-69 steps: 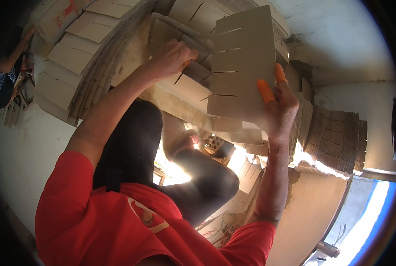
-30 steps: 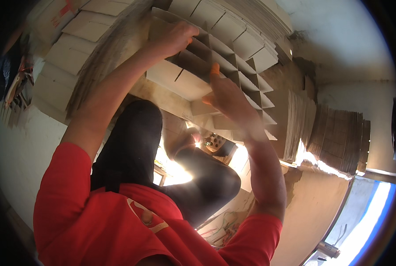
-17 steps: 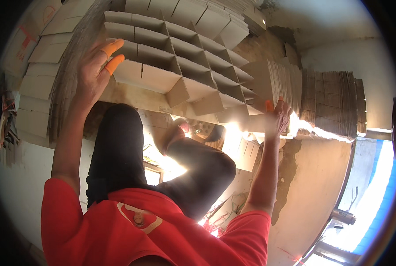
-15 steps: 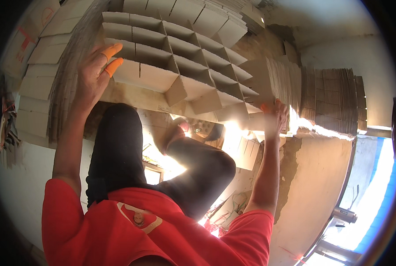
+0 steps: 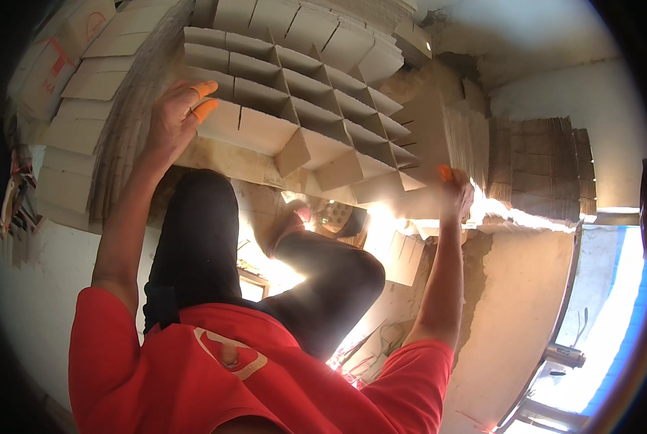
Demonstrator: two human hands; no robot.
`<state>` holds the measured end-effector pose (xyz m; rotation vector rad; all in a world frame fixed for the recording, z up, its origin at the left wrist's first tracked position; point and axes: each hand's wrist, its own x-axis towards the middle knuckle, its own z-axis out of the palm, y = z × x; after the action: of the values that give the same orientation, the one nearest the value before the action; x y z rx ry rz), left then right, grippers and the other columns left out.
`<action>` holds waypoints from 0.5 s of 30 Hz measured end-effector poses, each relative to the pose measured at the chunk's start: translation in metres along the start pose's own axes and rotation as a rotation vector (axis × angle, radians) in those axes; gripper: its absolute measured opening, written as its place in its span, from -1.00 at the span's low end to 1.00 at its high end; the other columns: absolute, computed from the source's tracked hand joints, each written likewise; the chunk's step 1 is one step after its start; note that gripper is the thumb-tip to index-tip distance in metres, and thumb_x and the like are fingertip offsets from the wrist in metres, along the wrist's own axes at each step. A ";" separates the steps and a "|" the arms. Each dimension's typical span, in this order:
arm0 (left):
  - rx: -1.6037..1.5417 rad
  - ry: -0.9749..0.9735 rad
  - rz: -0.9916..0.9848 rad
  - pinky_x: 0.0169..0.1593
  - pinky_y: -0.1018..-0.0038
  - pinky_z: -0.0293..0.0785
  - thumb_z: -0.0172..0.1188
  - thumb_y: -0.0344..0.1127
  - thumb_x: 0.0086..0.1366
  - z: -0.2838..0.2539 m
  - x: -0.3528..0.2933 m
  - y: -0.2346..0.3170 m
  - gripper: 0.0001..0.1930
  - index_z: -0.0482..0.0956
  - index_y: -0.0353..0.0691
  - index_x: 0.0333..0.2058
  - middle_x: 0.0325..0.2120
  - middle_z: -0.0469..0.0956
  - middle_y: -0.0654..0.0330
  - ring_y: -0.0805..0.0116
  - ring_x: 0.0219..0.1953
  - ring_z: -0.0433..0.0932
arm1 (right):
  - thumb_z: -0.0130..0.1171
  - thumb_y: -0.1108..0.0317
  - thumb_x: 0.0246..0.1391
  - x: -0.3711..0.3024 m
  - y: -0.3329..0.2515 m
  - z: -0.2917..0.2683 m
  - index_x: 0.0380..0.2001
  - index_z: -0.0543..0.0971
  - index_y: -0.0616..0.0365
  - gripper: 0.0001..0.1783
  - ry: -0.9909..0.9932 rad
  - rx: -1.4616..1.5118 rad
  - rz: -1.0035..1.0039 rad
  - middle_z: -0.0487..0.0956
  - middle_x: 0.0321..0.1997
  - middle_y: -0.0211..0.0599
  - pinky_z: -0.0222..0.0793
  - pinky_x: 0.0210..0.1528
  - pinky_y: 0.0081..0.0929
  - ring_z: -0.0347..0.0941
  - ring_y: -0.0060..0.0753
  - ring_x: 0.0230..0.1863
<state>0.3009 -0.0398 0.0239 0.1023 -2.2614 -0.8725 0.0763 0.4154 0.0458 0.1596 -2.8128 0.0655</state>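
Note:
A grey-brown cardboard divider grid [image 5: 316, 116], made of interlocked slotted strips with several cells standing open, lies ahead of me above my knees. My left hand [image 5: 177, 119] is at the grid's left end, with orange finger cots on the thumb and a finger. Those two digits straddle the top edge of the nearest strip. At the right end of the grid, my right hand [image 5: 457, 194] has its fingers curled around the strip's end. An orange cot shows on one of its fingers, and blur partly hides the contact there.
Stacked slotted cardboard sheets [image 5: 95, 101] rise at the left, with more piles [image 5: 331, 32] behind the grid. Bundled cardboard strips [image 5: 540, 163] stand at the right. A loose slotted piece [image 5: 404, 259] sits below the grid, near my bent leg [image 5: 331, 271]. Strong light glares there.
The view has turned slightly, so the left stacks, the grid and my left hand appear a little farther right and lower. Both hands keep their places at the grid's ends.

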 end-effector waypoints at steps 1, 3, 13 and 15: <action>0.001 0.003 0.014 -0.16 0.46 0.47 0.24 -0.59 0.08 -0.002 0.000 0.000 -0.74 0.57 -0.36 -0.19 -0.24 0.58 0.09 0.28 -0.20 0.53 | 0.24 0.07 -0.05 -0.001 -0.004 -0.004 -0.48 0.60 0.07 -0.72 0.024 0.031 0.007 0.58 -0.35 -0.14 0.32 -0.30 -0.20 0.48 -0.03 -0.33; -0.006 0.004 0.014 -0.18 0.45 0.47 0.24 -0.59 0.08 -0.002 -0.001 0.000 -0.74 0.56 -0.36 -0.19 -0.25 0.58 0.09 0.28 -0.22 0.54 | 0.21 0.06 -0.02 -0.005 -0.005 -0.007 -0.52 0.60 0.08 -0.69 0.083 0.183 0.124 0.58 -0.39 -0.13 0.31 -0.32 -0.19 0.48 -0.03 -0.37; 0.027 0.037 0.064 -0.19 0.46 0.48 0.25 -0.61 0.06 0.001 -0.002 -0.010 -0.72 0.57 -0.36 -0.19 -0.27 0.58 0.06 0.26 -0.24 0.54 | -0.06 -0.10 0.18 0.007 0.003 0.010 -0.44 0.58 0.14 -0.49 0.112 -0.115 0.080 0.57 -0.50 -0.01 0.32 -0.37 -0.12 0.50 0.05 -0.42; 0.045 0.036 0.070 -0.19 0.46 0.48 0.25 -0.61 0.06 0.001 -0.003 -0.012 -0.72 0.57 -0.36 -0.20 -0.27 0.58 0.06 0.25 -0.24 0.54 | -0.09 -0.11 0.18 0.008 -0.007 0.009 -0.49 0.58 0.14 -0.46 0.046 -0.134 0.109 0.58 -0.49 0.00 0.33 -0.37 -0.08 0.51 0.07 -0.38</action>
<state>0.3003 -0.0474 0.0145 0.0589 -2.2375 -0.7779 0.0668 0.4069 0.0398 -0.0256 -2.7664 -0.0933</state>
